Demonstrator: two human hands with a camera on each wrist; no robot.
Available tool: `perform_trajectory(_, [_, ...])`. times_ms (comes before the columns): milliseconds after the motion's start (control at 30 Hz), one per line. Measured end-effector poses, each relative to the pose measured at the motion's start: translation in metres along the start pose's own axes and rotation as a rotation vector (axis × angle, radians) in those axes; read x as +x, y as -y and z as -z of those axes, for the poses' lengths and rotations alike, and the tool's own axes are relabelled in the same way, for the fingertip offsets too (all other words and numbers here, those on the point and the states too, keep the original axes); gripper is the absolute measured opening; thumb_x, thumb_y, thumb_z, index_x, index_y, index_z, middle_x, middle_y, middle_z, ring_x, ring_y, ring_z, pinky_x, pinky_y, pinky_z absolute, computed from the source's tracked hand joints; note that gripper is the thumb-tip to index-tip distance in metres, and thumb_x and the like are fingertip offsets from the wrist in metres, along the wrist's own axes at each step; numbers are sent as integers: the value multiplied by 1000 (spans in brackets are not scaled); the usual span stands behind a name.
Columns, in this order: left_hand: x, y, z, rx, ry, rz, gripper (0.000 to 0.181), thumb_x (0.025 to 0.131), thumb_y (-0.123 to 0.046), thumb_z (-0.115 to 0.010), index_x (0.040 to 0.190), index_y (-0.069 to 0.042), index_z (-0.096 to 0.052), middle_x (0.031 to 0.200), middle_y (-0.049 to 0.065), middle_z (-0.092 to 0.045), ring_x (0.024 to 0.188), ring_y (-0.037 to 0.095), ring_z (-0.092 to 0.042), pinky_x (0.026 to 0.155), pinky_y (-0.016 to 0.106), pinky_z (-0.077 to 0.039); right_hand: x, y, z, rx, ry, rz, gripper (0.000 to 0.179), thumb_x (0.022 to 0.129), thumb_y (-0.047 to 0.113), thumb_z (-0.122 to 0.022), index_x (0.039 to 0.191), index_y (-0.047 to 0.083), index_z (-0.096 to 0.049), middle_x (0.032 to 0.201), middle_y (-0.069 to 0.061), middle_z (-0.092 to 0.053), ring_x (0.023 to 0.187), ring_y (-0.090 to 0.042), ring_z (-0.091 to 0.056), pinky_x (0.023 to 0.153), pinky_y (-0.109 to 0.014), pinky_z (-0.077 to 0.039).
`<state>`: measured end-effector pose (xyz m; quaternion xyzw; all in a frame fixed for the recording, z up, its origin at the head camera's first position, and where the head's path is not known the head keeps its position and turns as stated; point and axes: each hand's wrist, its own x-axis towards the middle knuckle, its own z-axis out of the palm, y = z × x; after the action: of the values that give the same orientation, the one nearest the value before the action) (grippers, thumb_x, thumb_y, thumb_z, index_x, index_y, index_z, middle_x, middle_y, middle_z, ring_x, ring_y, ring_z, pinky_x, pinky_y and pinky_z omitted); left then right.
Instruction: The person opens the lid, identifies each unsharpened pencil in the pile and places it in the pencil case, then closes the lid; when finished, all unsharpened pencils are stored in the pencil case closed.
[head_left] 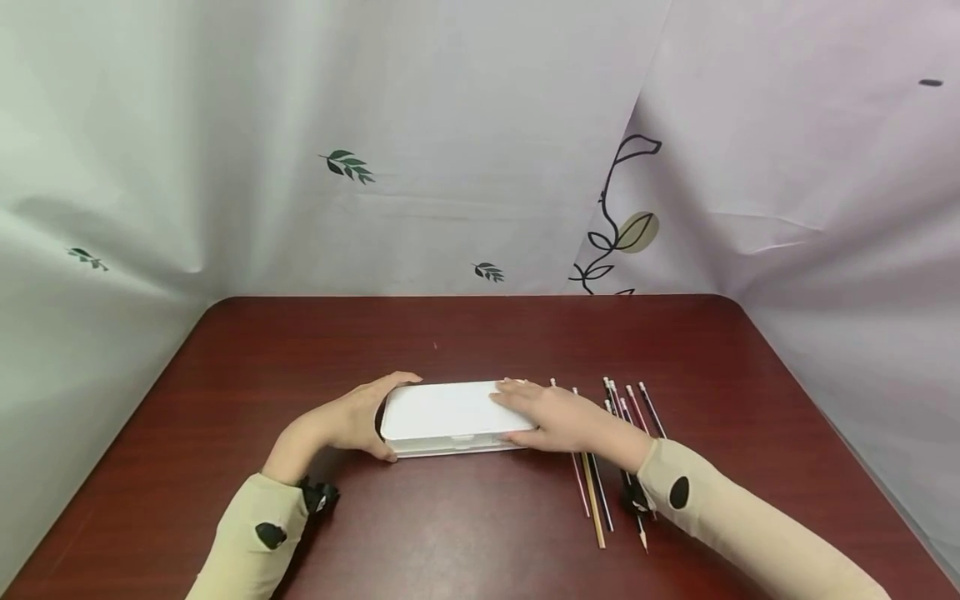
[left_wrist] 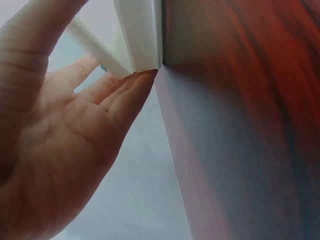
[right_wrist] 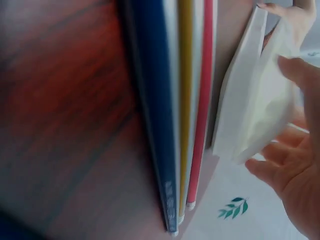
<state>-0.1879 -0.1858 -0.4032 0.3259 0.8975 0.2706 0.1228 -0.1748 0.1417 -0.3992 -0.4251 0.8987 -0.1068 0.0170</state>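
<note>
My left hand (head_left: pixel 351 422), fingers clamped on the mid-frame white case (head_left: pixel 442 408), could lose it if my right hand (head_left: pixel 561 418), fingers apart, presses unevenly.

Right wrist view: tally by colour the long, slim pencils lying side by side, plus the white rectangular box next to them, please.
Blue: 1, a long slim blue pencil
Yellow: 1, a long slim yellow pencil
Red: 1, a long slim red pencil
White: 1, a white rectangular box
Total: 4
</note>
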Motion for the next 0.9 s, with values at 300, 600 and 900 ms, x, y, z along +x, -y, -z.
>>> perform_trajectory(300, [-1, 0, -1, -95, -17, 28, 127, 50, -15, -92, 147, -14, -9, 134, 20, -43, 125, 30, -43, 98, 49, -38, -2, -5, 9, 170, -167, -30, 48, 92, 46, -51, 127, 14, -59, 123, -1, -62, 97, -11, -63, 86, -38, -50])
perform_trajectory(600, [-1, 2, -1, -216, -15, 35, 140, 52, -18, -92, 146, -20, 12, 136, 28, -37, 122, 39, -47, 101, 49, -37, 12, -14, 21, 245, -264, -154, 38, 93, 43, -52, 116, 18, -67, 104, 5, -69, 77, -4, -59, 74, -29, -51])
perform_trajectory(900, [-3, 2, -1, -272, -50, 39, 150, 48, -14, -93, 144, -17, 22, 138, 28, -32, 124, 36, -46, 101, 45, -38, 34, -23, 27, 277, -275, -264, 29, 96, 35, -49, 109, 15, -65, 90, 0, -68, 80, -12, -62, 71, -34, -51])
